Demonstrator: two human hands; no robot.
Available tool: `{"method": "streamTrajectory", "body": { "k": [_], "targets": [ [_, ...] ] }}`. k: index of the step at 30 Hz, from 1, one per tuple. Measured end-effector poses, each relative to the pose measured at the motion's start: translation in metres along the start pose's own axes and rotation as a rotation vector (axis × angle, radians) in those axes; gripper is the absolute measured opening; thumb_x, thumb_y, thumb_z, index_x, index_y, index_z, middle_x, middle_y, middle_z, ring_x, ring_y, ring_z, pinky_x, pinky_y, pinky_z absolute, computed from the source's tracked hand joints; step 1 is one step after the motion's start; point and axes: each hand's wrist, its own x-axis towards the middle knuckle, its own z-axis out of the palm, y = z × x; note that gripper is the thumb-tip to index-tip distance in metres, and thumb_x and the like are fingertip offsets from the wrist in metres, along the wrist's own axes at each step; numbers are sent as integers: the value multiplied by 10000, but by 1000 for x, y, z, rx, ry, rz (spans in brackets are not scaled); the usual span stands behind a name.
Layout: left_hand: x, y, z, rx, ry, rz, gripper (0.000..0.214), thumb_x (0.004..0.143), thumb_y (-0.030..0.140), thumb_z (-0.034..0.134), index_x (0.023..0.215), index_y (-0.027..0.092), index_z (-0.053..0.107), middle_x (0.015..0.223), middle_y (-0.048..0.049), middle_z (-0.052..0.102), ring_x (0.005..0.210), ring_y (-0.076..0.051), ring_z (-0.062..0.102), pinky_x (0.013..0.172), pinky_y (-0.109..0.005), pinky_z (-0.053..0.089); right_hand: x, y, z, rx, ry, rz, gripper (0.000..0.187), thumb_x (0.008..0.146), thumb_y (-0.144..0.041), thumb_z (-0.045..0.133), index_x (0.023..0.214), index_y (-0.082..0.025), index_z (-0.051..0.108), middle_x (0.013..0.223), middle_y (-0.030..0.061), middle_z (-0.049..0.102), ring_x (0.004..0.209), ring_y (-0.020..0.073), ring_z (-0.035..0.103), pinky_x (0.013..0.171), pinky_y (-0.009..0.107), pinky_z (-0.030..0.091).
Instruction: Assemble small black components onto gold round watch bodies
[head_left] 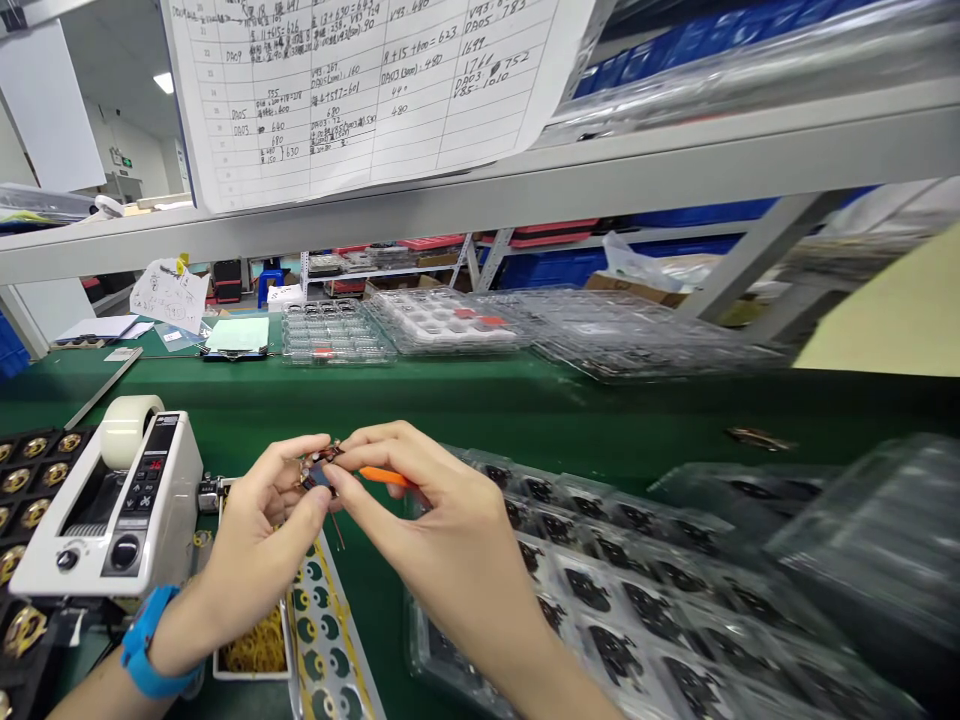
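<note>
Between the fingertips of both hands is a small electronic part with copper-coloured wires (pixel 321 470), held above the green bench. My left hand (pixel 262 510), with a blue band on its wrist, pinches it from the left. My right hand (pixel 427 500) grips its other side with thumb and fingers, and also keeps an orange stick-like tool (pixel 384 476) tucked under the fingers. A thin wire hangs below the part. Fingers cover much of it, so its exact kind is hidden. Below lies a strip of yellow ring-shaped stickers (pixel 324 640).
A white tape dispenser (pixel 157 500) stands left, beside a black tray of gold-rimmed round parts (pixel 34 480). A white box of yellow bits (pixel 255 650) sits below. Clear plastic trays of black parts (pixel 592 590) fill the right. A grey shelf beam (pixel 480 210) crosses overhead.
</note>
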Motion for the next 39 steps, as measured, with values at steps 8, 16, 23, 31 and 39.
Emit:
{"method": "streamTrajectory", "body": {
  "k": [8, 16, 23, 31, 39],
  "targets": [
    [7, -3, 4, -100, 131, -19, 208, 840, 297, 686, 996, 177, 620, 870, -63, 789, 831, -233, 761, 760, -345, 629, -3, 1, 7, -64, 44, 13, 70, 823, -196, 622, 823, -224, 558, 798, 8, 636, 676, 146, 608, 565, 244, 453],
    [6, -3, 3, -166, 90, -38, 181, 855, 276, 684, 994, 181, 616, 888, -48, 780, 826, -199, 749, 729, -309, 632, 10, 4, 2, 61, -152, 91, 183, 827, -196, 575, 653, -202, 522, 703, -5, 527, 597, 126, 445, 543, 248, 369],
    [8, -10, 4, -146, 43, -47, 194, 874, 333, 658, 984, 191, 584, 924, -49, 738, 850, -183, 710, 712, -282, 589, 11, 6, 1, 40, -182, 52, 228, 842, -168, 533, 637, -204, 440, 671, -16, 483, 570, 115, 403, 518, 236, 341],
    [16, -5, -15, 493, 90, 185, 100, 782, 121, 580, 738, 181, 648, 763, -10, 632, 763, -162, 581, 681, -277, 429, 7, 9, 5, -249, -52, -341, 116, 882, -110, 512, 806, -187, 552, 773, 27, 618, 674, 146, 589, 557, 243, 442],
    [14, 11, -10, -5, 206, -79, 195, 688, 228, 709, 718, 181, 522, 641, 35, 636, 548, -105, 597, 537, -212, 467, -19, -6, -1, -475, 194, -796, 126, 882, -120, 604, 973, -208, 612, 708, 22, 649, 527, 119, 527, 497, 265, 427]
  ]
}}
